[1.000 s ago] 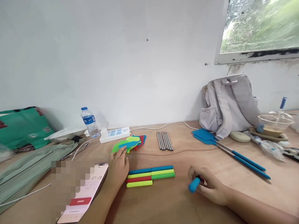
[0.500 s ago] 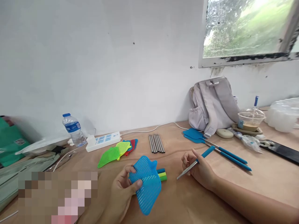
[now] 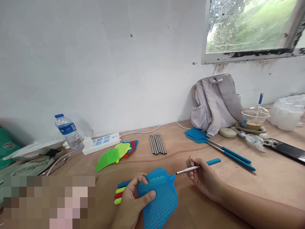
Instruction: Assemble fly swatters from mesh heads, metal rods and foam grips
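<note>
My left hand (image 3: 137,198) pinches a blue mesh fly swatter head (image 3: 160,194) by its left side, its small socket pointing right. In my right hand (image 3: 202,178) is a metal fly swatter rod (image 3: 188,170) with a blue grip (image 3: 213,161); the bare tip points left at the socket, a small gap apart. Several coloured handle grips (image 3: 119,192) in blue, yellow-green and red lie partly hidden behind my left hand. Beyond them is a row of metal tubes (image 3: 157,144). Green, yellow, red and blue swatter heads (image 3: 107,160) overlap at the left.
Two blue fly swatters (image 3: 222,149) lie at the right, before a grey backpack (image 3: 215,103). A power strip (image 3: 102,143) and water bottle (image 3: 68,131) stand along the wall. Farther right are a plastic cup (image 3: 254,119), a black phone-like slab (image 3: 287,151) and a pale rounded case (image 3: 227,132).
The blue swatter head has moved right and down, its socket turning toward the rod. My right hand has levelled the rod. More of the coloured grips now show left of my left hand.
</note>
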Demonstrator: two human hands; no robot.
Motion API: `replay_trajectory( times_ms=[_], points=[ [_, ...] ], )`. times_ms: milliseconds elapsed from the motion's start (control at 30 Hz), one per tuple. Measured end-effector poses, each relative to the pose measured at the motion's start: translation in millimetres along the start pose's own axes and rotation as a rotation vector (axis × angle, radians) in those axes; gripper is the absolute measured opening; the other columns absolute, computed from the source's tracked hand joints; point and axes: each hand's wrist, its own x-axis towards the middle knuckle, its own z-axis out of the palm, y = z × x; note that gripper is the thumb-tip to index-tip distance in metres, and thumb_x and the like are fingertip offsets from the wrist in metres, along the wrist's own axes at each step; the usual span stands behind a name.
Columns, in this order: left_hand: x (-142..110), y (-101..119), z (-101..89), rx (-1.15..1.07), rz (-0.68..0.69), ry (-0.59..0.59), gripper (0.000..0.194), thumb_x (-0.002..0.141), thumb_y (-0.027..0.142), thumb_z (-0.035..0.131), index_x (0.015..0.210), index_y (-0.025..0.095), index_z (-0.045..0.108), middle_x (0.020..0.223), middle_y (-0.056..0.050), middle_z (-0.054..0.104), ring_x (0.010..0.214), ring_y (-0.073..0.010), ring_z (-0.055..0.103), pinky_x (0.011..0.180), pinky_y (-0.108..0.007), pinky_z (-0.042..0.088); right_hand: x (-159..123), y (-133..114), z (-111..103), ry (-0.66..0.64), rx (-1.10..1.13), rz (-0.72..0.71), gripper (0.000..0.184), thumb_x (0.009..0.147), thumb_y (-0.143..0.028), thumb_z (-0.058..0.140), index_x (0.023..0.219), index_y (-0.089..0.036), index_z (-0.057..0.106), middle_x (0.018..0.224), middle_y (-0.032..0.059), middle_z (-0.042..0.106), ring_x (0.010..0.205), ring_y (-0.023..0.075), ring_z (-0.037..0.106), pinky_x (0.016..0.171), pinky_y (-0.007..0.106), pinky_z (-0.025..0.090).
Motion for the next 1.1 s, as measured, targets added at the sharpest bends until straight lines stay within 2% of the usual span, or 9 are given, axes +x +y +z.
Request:
replay_trajectory(
  times_ms=[133,300,400,533,667,900,967,1100],
  points=[
    [1.1,-1.7,-1.3,0.067,0.029,0.011,0.037,0.046,0.027,0.082,0.066,0.02,0.052,0.095,0.0,0.052,0.082,-0.0185,0.054,0.069,-0.03,0.046,-2.3,1.6,-0.4,-0.061,-0.078,-0.045,0.028,0.072,-0.034,0.063,0.054,-0.017,0.05,0.051,-0.0044,0.044,0.044,0.0088,0.047,0.045,0.021,0.042],
    [0.8,-2.3,-2.6,0.114,0.055,0.012,0.034,0.048,0.026,0.081,0.068,0.02,0.055,0.1,-0.001,0.05,0.088,-0.0196,0.053,0.073,-0.029,0.045,-2.4,1.2,-1.4,-0.101,-0.08,-0.03,0.027,0.075,-0.031,0.059,0.054,-0.018,0.049,0.051,-0.0043,0.044,0.045,0.0092,0.048,0.043,0.021,0.041],
    [0.4,-2.8,-3.7,0.079,0.036,-0.005,0.035,0.049,0.025,0.08,0.071,0.021,0.054,0.098,0.0,0.051,0.084,-0.0182,0.055,0.071,-0.03,0.046,-1.8,1.0,-1.9,-0.104,-0.088,-0.038,0.028,0.075,-0.031,0.059,0.054,-0.018,0.047,0.052,-0.0045,0.043,0.044,0.0088,0.047,0.042,0.021,0.04],
    [1.8,-4.4,-5.7,0.06,0.008,-0.014,0.039,0.049,0.027,0.081,0.075,0.021,0.052,0.091,0.0,0.052,0.072,-0.0167,0.055,0.06,-0.03,0.049,0.2,1.2,-3.9,-0.094,-0.114,-0.042,0.028,0.075,-0.032,0.058,0.054,-0.018,0.047,0.052,-0.0043,0.042,0.046,0.0092,0.047,0.043,0.02,0.039],
    [3.2,-4.6,-5.8,0.077,0.019,0.008,0.04,0.049,0.027,0.081,0.075,0.021,0.05,0.091,0.0,0.054,0.072,-0.0161,0.056,0.059,-0.029,0.05,2.5,2.3,-6.6,-0.085,-0.131,-0.042,0.028,0.076,-0.032,0.057,0.054,-0.018,0.047,0.05,-0.0041,0.041,0.046,0.0097,0.047,0.043,0.02,0.038],
    [-1.7,-0.9,-0.8,0.03,-0.076,0.0,0.047,0.052,0.03,0.079,0.082,0.024,0.043,0.071,0.003,0.06,0.061,-0.0175,0.06,0.056,-0.031,0.051,2.3,3.9,-7.5,-0.099,-0.101,0.009,0.026,0.077,-0.028,0.054,0.055,-0.018,0.046,0.051,-0.0044,0.042,0.047,0.0096,0.048,0.044,0.02,0.038],
    [-2.5,0.9,-0.2,0.024,-0.069,0.04,0.053,0.05,0.029,0.08,0.088,0.024,0.045,0.074,0.003,0.062,0.063,-0.0188,0.062,0.058,-0.033,0.052,1.6,3.7,-6.9,-0.127,-0.096,0.029,0.022,0.074,-0.027,0.054,0.055,-0.018,0.046,0.051,-0.0044,0.042,0.047,0.0103,0.049,0.044,0.021,0.039],
    [-3.4,5.1,1.0,-0.024,-0.094,0.109,0.075,0.048,0.032,0.081,0.114,0.024,0.047,0.09,-0.005,0.068,0.078,-0.0249,0.066,0.069,-0.039,0.053,-2.1,3.5,-4.1,-0.222,-0.111,0.086,0.011,0.069,-0.023,0.052,0.06,-0.018,0.049,0.051,-0.0045,0.044,0.047,0.0121,0.052,0.047,0.023,0.041]
  ],
)
